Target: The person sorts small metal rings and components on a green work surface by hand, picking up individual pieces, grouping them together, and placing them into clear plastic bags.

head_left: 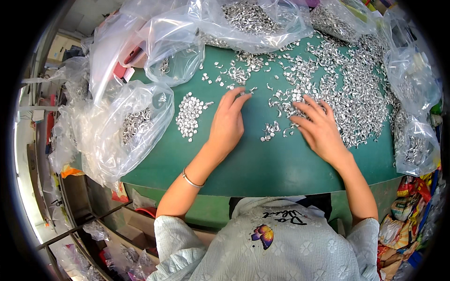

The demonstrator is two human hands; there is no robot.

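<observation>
My left hand [228,122] reaches over the green tabletop with its fingers bent and slightly apart. Its fingertips touch or nearly touch a few small silvery metal pieces [253,89]. Left of that hand lies a flat group of small, blocky metal pieces [188,117]. My right hand [319,126] is open, fingers spread, at the left edge of a wide heap of curved metal pieces [361,103]. Between the hands, nearer me, sits a small cluster of the pieces [270,131]. Neither palm shows, so anything beneath them is hidden.
Clear plastic bags holding metal pieces stand along the table's left [136,126], back [251,23] and right [415,145]. More loose pieces [239,72] are strewn toward the back. Shelves with bagged things [126,253] are at lower left; colourful packages [398,220] lie at right.
</observation>
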